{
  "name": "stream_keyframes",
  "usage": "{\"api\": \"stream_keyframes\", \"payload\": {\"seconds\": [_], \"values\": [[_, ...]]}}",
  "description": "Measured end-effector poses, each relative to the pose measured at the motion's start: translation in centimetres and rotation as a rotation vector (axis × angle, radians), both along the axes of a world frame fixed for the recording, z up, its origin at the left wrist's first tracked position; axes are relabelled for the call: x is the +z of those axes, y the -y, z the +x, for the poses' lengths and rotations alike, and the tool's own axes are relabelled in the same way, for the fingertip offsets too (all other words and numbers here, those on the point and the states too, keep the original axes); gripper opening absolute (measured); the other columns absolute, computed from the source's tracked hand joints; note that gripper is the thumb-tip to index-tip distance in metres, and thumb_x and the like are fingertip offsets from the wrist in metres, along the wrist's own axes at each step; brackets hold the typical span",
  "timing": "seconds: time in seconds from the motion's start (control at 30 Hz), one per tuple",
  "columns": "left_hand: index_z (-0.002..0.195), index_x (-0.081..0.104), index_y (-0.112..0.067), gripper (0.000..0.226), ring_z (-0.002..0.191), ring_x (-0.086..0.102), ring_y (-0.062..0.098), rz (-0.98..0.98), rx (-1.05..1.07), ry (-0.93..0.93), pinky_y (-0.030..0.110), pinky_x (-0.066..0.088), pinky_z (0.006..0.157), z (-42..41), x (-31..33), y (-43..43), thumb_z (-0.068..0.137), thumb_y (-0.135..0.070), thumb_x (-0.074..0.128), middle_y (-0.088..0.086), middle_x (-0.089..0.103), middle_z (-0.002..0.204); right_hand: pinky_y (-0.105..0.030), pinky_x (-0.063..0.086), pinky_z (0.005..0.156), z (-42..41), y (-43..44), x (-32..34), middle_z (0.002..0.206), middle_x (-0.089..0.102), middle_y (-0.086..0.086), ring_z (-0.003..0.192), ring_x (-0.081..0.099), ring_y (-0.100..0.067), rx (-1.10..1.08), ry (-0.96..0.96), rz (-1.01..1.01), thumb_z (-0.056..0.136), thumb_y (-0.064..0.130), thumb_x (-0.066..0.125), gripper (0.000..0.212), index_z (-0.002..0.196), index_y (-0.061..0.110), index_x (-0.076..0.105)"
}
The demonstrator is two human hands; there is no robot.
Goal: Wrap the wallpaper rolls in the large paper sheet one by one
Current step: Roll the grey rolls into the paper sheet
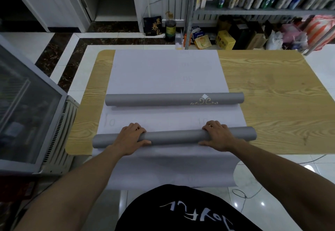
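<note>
A large pale paper sheet (166, 73) lies lengthwise across the wooden table (268, 93), and its near end hangs over the front edge. Two grey wallpaper rolls lie crosswise on it. The far roll (163, 99) bears a gold and white ornament near its right end and lies untouched. The near roll (174, 136) sits close to the table's front edge. My left hand (131, 138) grips it left of the middle, fingers curled over the top and thumb at the front. My right hand (218, 135) grips it further right in the same way.
A glass-fronted cabinet (27, 107) stands close at the left. Behind the table, metal shelves (253, 9) hold bottles and cans, with boxes and bags (226, 39) on the floor beneath. A cable (252, 192) lies on the tiled floor at the right.
</note>
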State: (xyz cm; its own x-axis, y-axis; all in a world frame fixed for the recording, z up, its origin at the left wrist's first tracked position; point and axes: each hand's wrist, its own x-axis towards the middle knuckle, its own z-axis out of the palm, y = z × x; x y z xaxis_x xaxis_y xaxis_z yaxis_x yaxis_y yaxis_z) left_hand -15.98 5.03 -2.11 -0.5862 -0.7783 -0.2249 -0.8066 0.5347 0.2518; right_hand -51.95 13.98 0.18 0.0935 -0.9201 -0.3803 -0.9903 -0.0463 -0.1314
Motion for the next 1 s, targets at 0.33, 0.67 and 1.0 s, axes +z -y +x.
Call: {"api": "stream_keyframes", "payload": {"seconds": [0.33, 0.67, 1.0], "values": [[0.12, 0.044, -0.026, 0.077, 0.093, 0.051, 0.015, 0.146, 0.017, 0.031, 0.03, 0.04, 0.084, 0.2, 1.0, 0.3, 0.066, -0.08, 0.055, -0.004, 0.056, 0.112, -0.039, 0.038, 0.092, 0.2, -0.4, 0.1, 0.121, 0.051, -0.004, 0.11, 0.048, -0.024, 0.003, -0.022, -0.037, 0.085, 0.064, 0.052, 0.059, 0.127, 0.023, 0.043], [0.112, 0.056, -0.029, 0.051, 0.106, 0.047, 0.016, 0.252, 0.067, -0.032, 0.036, 0.047, 0.088, 0.5, 0.6, 1.1, 0.076, -0.063, 0.064, -0.005, 0.041, 0.124, -0.042, 0.04, 0.093, 0.5, -0.6, 0.1, 0.123, 0.049, -0.006, 0.109, 0.05, -0.024, -0.01, -0.069, 0.042, 0.086, 0.065, 0.048, 0.058, 0.125, 0.023, 0.041], [0.118, 0.052, -0.03, 0.054, 0.103, 0.055, 0.022, 0.191, 0.002, 0.112, 0.036, 0.046, 0.088, 0.1, 0.8, 1.7, 0.081, -0.069, 0.05, 0.0, 0.051, 0.127, -0.041, 0.042, 0.089, 0.9, -1.4, 0.2, 0.12, 0.051, -0.008, 0.099, 0.056, -0.028, -0.039, -0.087, 0.028, 0.087, 0.064, 0.048, 0.058, 0.123, 0.019, 0.041]]}}
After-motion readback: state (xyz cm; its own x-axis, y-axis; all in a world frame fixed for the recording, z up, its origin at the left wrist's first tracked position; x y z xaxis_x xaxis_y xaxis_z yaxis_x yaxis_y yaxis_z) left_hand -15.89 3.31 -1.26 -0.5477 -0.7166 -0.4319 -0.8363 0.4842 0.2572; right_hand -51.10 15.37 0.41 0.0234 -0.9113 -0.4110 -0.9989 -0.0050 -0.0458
